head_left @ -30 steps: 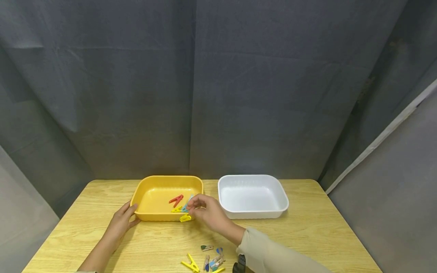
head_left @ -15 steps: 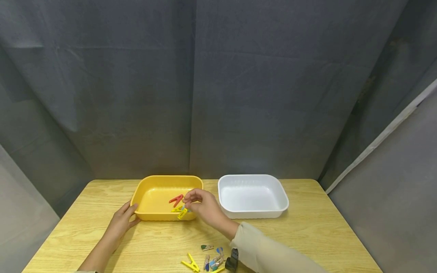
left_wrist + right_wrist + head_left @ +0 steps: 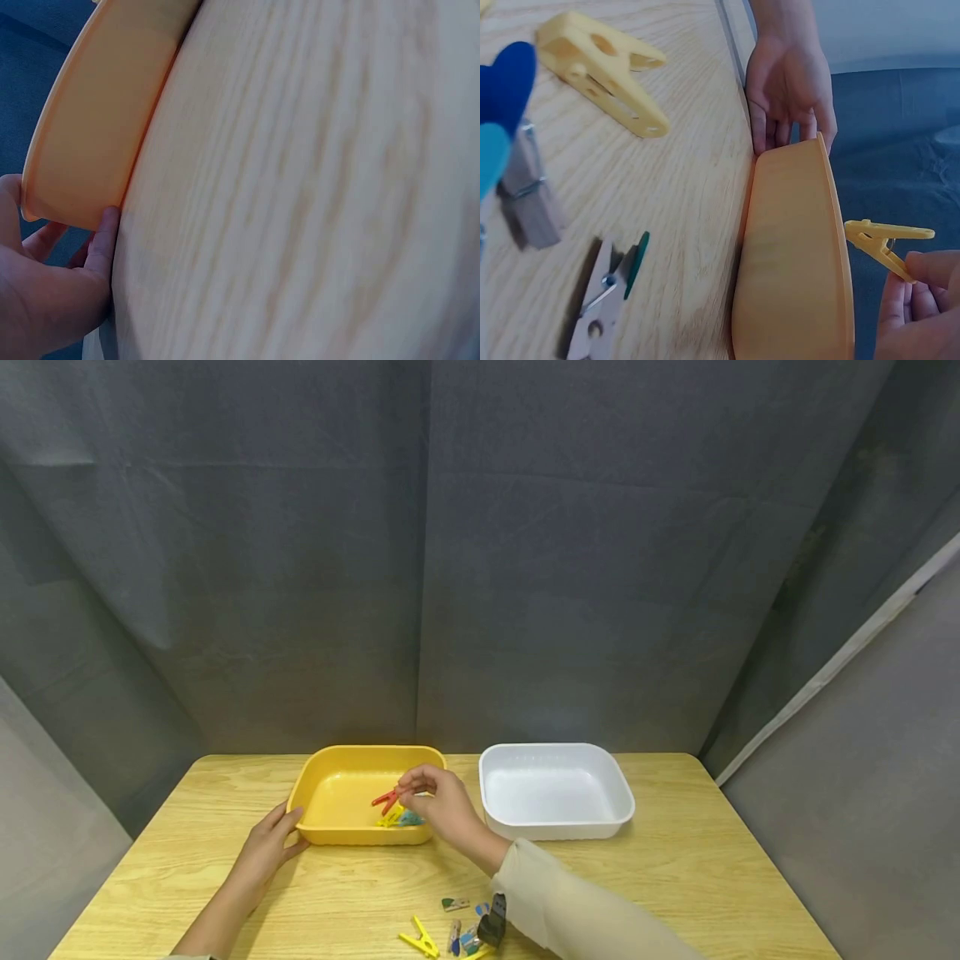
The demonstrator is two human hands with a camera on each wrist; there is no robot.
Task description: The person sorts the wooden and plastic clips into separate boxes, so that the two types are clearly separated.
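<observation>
right hand (image 3: 444, 812) grip pinches a yellow clothespin (image 3: 892, 231) over the yellow tub (image 3: 337, 837), left hand (image 3: 267, 847) holds tub's left end, looks like placing step, next move likely calls for spreading right fingers

Wooden table (image 3: 675, 868) with trays (image 3: 367, 837), clothespins (image 3: 455, 905)

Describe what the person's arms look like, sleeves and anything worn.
The right arm wears a loose, pale beige sleeve; a small black device shows beside its cuff. The left forearm is bare, with a sliver of sleeve at the head view's bottom edge. Neither the left grip nor the right grip wears a glove.
</observation>
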